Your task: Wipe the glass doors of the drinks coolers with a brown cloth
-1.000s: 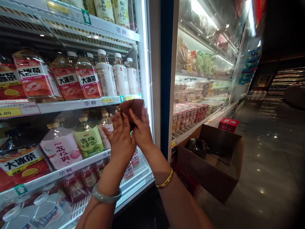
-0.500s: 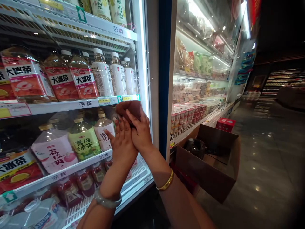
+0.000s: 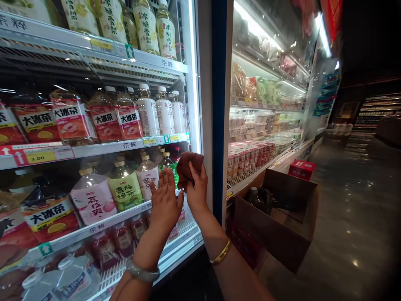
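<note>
My right hand [image 3: 196, 188] grips a bunched brown cloth [image 3: 188, 167] near the right edge of the lit drinks cooler. Just left of it, my left hand [image 3: 166, 200] is spread with its fingers apart, palm toward the glass; I cannot tell whether it touches the pane. Behind the hands, bottles stand on the cooler shelf [image 3: 128, 211]: a pink-labelled bottle [image 3: 92, 198], a green-labelled bottle [image 3: 125, 188] and a pale-labelled bottle [image 3: 147, 177]. A grey bangle [image 3: 142, 271] is on my left wrist and a gold bangle [image 3: 222, 253] on my right.
An open cardboard box [image 3: 272, 238] with a dark bottle [image 3: 258, 200] in it sits on the floor to the right. Behind it are a small red box [image 3: 301, 169] and an open-front chiller [image 3: 263, 108]. The shiny floor [image 3: 354, 213] runs along the right.
My hands have drawn apart, and the right one has moved slightly right and down with the cloth. The view has shifted, so the cooler appears lower and more to the right.
</note>
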The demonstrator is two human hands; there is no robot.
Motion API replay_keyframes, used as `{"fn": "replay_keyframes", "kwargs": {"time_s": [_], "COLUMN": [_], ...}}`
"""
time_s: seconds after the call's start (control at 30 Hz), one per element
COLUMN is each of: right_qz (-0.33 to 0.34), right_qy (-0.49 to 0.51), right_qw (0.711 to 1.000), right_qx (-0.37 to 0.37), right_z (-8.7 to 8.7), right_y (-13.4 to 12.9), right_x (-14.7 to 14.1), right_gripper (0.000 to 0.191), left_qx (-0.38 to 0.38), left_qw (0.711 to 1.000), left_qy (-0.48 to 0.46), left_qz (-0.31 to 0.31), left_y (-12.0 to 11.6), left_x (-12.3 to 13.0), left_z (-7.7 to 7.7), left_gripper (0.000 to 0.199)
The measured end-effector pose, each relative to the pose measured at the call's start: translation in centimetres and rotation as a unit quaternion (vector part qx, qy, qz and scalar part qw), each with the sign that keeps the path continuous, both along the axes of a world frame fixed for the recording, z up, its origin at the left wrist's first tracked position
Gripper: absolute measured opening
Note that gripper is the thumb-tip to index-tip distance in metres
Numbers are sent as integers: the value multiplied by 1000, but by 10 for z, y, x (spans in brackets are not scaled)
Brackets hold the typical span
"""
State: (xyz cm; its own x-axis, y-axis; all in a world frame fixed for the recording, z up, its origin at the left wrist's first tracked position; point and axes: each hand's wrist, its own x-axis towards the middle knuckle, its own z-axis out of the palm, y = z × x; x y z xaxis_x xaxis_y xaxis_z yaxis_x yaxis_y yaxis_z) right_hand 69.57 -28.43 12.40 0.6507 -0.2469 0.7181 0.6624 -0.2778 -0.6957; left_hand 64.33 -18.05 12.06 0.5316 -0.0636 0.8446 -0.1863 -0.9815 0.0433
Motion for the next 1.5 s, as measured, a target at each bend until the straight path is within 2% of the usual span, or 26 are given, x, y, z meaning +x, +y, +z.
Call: {"fn": "replay_keyframes", "kwargs": {"time_s": [0.17, 0.23, 0.33, 0.43, 0.53, 0.63, 0.73, 0.83, 0.9, 0.97, 1.07, 1.13, 1.23, 1.33, 1.43, 1.5], "right_qz": [51, 60, 12, -20, 14, 38, 11, -34, -49, -32, 2, -5, -42, -73, -59, -45], "right_qy": [-66, -76, -50, -33, -57, -82, -70, -49, -47, -58, -83, -87, -67, -47, -50, -51], "right_qw": [995, 994, 999, 999, 998, 995, 997, 998, 997, 998, 994, 992, 994, 995, 994, 993], "right_qx": [-51, -48, -3, 23, -13, -32, -5, 30, 34, 6, -66, -93, -75, -52, -78, -98], "right_z": [-2, -5, -9, -6, 0, -1, -9, -12, -9, -6, -10, -17, -25, -22, -19, -23], "right_y": [-1, -9, -22, -21, -5, 5, -5, -20, -20, -11, 5, 6, -6, -13, -4, 3], "right_x": [-12, -9, 1, 4, -5, -12, -4, 7, 7, -1, -14, -15, -6, 0, -9, -16], "right_gripper": [65, 60, 55, 55, 60, 56, 48, 44, 46, 49, 48, 45, 39, 38, 40, 42], "left_qx": [-4, 1, 15, 22, 26, 29, 36, 33, 25, 17, 10, 5, 3, -1, -4, -2], "left_qw": [1000, 1000, 1000, 1000, 999, 999, 999, 999, 1000, 1000, 999, 999, 999, 999, 999, 999], "left_qy": [-25, -27, -7, -1, -16, -33, -16, -1, -6, -15, -22, -19, 0, 10, 1, -5], "left_qz": [-15, -10, 4, 10, 10, 10, 3, 1, 10, 15, 21, 32, 34, 32, 37, 37], "left_y": [4, 4, 1, -2, 1, 9, 11, 8, 7, 8, 10, 9, 2, -3, -2, 0], "left_x": [2, 2, -1, -3, -1, 1, -3, -10, -10, -7, 2, 5, 2, -3, -3, -1], "left_z": [-2, -4, -6, -7, -9, -15, -18, -13, -9, -10, -22, -33, -42, -36, -28, -29], "left_gripper": [85, 84, 83, 80, 77, 71, 62, 68, 73, 71, 62, 60, 63, 69, 72, 71]}}
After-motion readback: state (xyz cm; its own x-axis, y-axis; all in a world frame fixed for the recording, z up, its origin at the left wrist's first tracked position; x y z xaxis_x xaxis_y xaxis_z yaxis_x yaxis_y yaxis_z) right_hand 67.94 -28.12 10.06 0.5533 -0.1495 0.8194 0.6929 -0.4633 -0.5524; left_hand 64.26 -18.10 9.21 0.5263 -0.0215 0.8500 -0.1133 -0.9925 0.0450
